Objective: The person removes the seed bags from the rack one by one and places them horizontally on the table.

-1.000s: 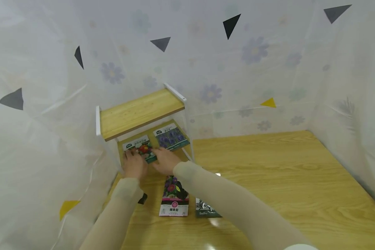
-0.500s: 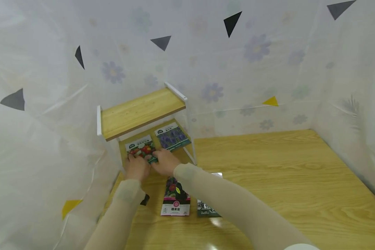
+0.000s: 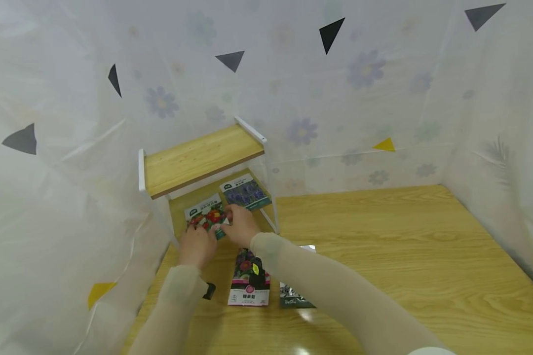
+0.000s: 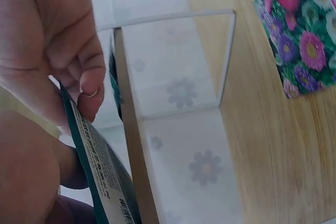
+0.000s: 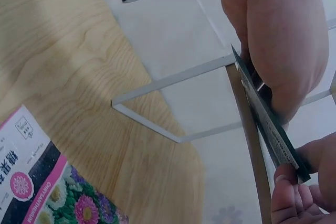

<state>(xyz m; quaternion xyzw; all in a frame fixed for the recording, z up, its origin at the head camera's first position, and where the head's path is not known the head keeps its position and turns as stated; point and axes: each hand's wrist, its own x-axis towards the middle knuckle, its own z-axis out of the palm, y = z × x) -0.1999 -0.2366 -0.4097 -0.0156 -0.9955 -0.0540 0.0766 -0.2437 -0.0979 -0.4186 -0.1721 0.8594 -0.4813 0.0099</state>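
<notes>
Currently, the left hand (image 3: 197, 246) and right hand (image 3: 242, 228) are gripping the red-flowered packet (image 3: 208, 211) between them at the lower shelf (image 3: 177, 213), its long axis pointing inward, left of the purple-flowered packet (image 3: 246, 194).

Pink-banded packet (image 3: 248, 282), counter (image 3: 395, 256): 糖果菊 in black; "CHRYSANTHEM…" along the pink band. Red-flower packet (image 3: 206, 215): Chinese title too small to read; back has barcode, fine print, illegible. Purple-flower packet (image 3: 246, 194): title illegible. Green-edged packet (image 3: 294, 299): pale lettering, blurred.
</notes>
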